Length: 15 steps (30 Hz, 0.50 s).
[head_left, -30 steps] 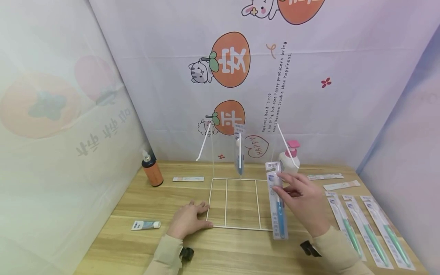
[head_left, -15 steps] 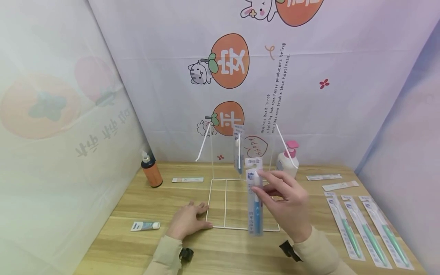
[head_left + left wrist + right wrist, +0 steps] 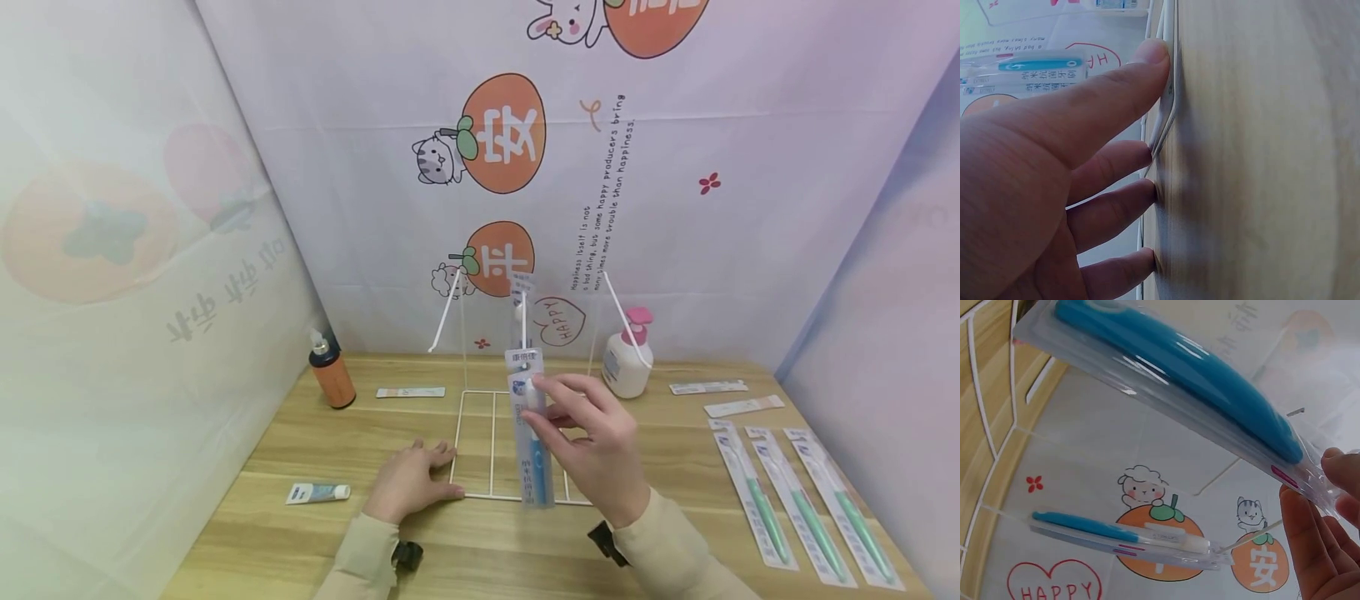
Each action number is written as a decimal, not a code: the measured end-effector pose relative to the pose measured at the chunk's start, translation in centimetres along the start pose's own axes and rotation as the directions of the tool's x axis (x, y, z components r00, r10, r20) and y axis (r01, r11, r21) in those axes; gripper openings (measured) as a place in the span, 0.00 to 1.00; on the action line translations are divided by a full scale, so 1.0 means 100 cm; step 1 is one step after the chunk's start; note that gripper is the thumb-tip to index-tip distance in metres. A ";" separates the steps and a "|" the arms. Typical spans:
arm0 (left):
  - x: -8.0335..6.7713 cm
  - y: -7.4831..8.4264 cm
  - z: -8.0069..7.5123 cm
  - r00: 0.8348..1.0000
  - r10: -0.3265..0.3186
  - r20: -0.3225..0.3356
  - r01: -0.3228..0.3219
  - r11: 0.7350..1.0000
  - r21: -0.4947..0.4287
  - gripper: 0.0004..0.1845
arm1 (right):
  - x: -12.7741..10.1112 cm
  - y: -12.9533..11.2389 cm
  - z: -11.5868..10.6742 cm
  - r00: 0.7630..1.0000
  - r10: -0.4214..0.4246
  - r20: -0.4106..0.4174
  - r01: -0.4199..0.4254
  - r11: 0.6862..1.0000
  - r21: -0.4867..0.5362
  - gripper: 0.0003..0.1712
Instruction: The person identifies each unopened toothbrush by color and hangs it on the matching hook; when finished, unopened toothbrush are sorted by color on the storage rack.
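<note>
My right hand [image 3: 600, 454] pinches a packaged blue toothbrush [image 3: 532, 433] near its top, fingers curled round the pack, which hangs upright above the front rail of the white wire rack [image 3: 510, 442] in the middle of the table [image 3: 480, 550]. The pack's hanging hole sits just in front of the rack's middle hook, where 1 more packaged toothbrush [image 3: 521, 321] hangs already; from the right wrist view I see both packs, the held one nearer. My left hand [image 3: 408, 482] lies flat on the table, fingers straight, thumb and fingertips touching the rack's front left corner.

Near the table's right edge lie 3 packaged green toothbrushes [image 3: 795, 500]. A pump bottle [image 3: 628, 358] stands toward the back right, an orange bottle [image 3: 332, 371] at the back left, and a small tube [image 3: 317, 492] near the front left.
</note>
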<state>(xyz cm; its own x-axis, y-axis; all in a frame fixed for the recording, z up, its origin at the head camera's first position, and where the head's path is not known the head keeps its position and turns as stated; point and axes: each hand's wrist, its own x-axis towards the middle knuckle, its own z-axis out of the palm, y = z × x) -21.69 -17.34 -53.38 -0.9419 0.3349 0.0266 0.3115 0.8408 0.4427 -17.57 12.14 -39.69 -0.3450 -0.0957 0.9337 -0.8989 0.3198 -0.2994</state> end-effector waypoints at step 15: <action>-0.001 0.002 -0.001 1.000 0.004 -0.007 -0.004 1.000 -0.009 0.40 | 0.002 0.034 0.016 0.995 0.097 0.037 -0.091 0.986 -0.142 0.28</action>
<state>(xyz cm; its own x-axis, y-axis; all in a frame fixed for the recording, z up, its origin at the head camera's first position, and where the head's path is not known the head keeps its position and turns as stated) -21.58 -17.28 -53.18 -0.9414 0.3357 0.0345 0.3144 0.8355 0.4507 -21.12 11.71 -40.85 -0.4402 -0.0994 0.8924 -0.8165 0.4578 -0.3518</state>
